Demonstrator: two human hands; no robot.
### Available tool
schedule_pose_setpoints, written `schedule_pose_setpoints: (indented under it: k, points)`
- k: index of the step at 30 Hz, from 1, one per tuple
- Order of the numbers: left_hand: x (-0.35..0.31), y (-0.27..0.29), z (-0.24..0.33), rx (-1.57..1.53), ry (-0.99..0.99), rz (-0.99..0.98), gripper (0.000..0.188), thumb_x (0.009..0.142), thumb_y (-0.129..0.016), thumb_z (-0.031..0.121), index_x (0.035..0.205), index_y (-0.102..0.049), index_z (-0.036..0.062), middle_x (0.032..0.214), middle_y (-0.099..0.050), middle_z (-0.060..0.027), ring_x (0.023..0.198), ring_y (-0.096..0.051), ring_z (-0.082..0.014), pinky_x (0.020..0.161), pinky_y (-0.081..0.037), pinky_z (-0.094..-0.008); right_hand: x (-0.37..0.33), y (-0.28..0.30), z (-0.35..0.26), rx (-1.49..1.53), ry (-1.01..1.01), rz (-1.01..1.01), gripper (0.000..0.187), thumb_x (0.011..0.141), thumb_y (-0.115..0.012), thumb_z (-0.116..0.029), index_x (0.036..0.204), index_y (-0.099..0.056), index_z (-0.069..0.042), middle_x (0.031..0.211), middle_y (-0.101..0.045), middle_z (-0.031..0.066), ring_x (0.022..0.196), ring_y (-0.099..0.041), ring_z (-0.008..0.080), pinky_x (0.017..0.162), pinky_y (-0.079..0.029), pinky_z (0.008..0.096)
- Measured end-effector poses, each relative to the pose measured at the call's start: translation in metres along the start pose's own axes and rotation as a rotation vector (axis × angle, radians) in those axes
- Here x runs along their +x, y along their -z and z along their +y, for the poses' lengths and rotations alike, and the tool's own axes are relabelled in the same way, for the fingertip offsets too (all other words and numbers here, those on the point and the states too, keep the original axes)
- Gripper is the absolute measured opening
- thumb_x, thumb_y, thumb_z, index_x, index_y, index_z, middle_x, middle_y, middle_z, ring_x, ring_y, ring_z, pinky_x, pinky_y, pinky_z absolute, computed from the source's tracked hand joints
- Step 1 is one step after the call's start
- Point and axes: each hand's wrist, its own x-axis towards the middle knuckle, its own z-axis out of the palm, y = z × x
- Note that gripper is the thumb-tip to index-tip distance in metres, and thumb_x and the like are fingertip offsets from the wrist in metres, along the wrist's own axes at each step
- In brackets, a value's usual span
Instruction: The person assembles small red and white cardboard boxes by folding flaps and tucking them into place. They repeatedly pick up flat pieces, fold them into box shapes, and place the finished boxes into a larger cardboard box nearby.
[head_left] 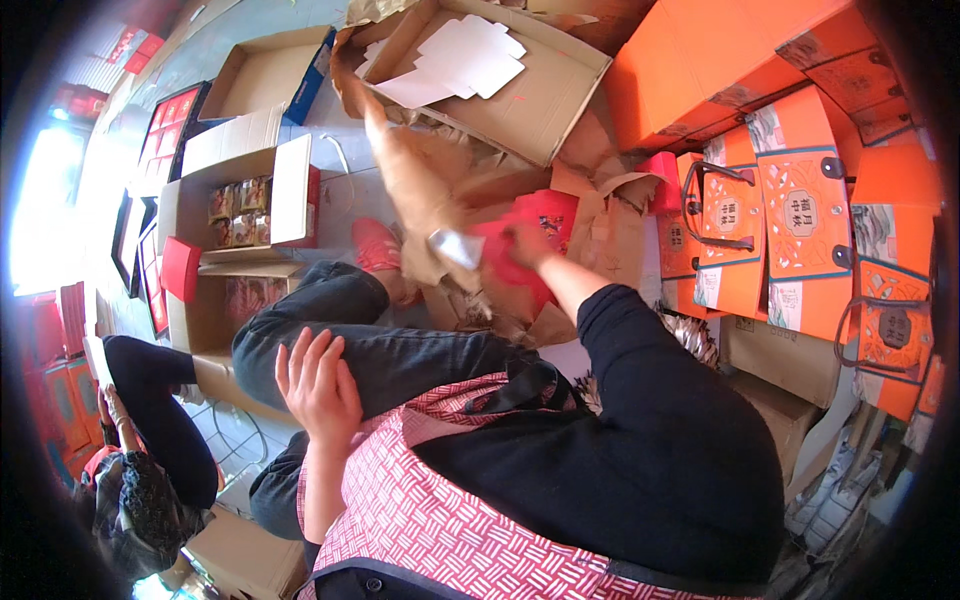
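My right hand (530, 246) reaches forward, its fingers closed at the edge of a bright red flat piece (515, 270), smeared by motion; I cannot tell whether it is a bag or a folded card. Under it lies a torn carton with brown paper flaps (610, 235). A red printed piece (556, 212) shows just beyond the hand. Beside the red piece is a small whitish blurred patch (457, 248) I cannot make out. My left hand (322, 385) is raised by my thigh, fingers spread, holding nothing.
Orange gift boxes with dark handles (800, 215) are stacked at the right. A shallow carton (560, 90) holds white cut-out cards ahead. To the left stand an open carton (190, 225) of wrapped packets and an empty tray box (265, 75). Another person (150, 430) sits far left.
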Motion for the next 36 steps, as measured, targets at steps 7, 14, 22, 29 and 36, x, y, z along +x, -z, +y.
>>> schedule_pose_setpoints:
  k: [7,14,22,29,36]
  points:
    - [-0.013,0.001,-0.012,-0.007,0.053,0.08,0.024,0.075,-0.06,0.008,0.097,-0.069,0.0111,0.108,-0.066,-0.0072,0.112,-0.058,-0.0256,0.104,-0.034,-0.0481,0.09,0.07,-0.035,-0.412,-0.07,0.346,0.023,0.08,-0.064,-0.017,0.098,-0.066,-0.003,0.091,-0.066,0.0087,0.085,-0.062,0.0222,0.08,-0.049,0.0348]
    - [0.0,0.001,-0.013,-0.083,0.002,0.097,0.023,0.078,-0.065,0.018,0.099,-0.066,0.0116,0.11,-0.064,-0.0059,0.116,-0.055,-0.0224,0.106,-0.034,-0.0458,0.106,0.103,-0.002,-0.503,-0.196,0.266,0.023,0.082,-0.063,-0.02,0.101,-0.064,-0.006,0.093,-0.062,0.0078,0.087,-0.059,0.022,0.08,-0.048,0.0344]
    - [0.0,-0.004,-0.023,-0.123,0.029,0.114,0.023,0.076,-0.064,0.014,0.099,-0.068,0.0088,0.112,-0.065,-0.0064,0.116,-0.056,-0.0239,0.106,-0.032,-0.0461,0.159,0.125,-0.052,-0.329,-0.212,0.33,0.024,0.085,-0.063,-0.023,0.103,-0.062,-0.008,0.094,-0.058,0.0068,0.088,-0.056,0.0218,0.08,-0.047,0.034]
    - [0.018,-0.001,-0.017,-0.118,-0.056,0.08,0.022,0.075,-0.064,0.015,0.095,-0.068,0.0064,0.11,-0.065,-0.0085,0.114,-0.057,-0.0255,0.105,-0.034,-0.0451,0.177,0.066,-0.119,0.619,-0.011,0.21,0.024,0.087,-0.062,-0.026,0.106,-0.06,-0.01,0.096,-0.054,0.0059,0.09,-0.053,0.0216,0.08,-0.046,0.0336]
    - [0.03,-0.02,-0.03,0.015,-0.232,0.086,0.023,0.079,-0.06,0.018,0.1,-0.068,0.0137,0.112,-0.065,-0.0037,0.116,-0.057,-0.0217,0.104,-0.037,-0.0428,0.157,-0.129,-0.167,0.327,0.503,-0.529,0.032,0.09,-0.058,-0.028,0.114,-0.065,-0.009,0.119,-0.06,0.015,0.107,-0.057,0.0274,0.092,-0.043,0.0391]
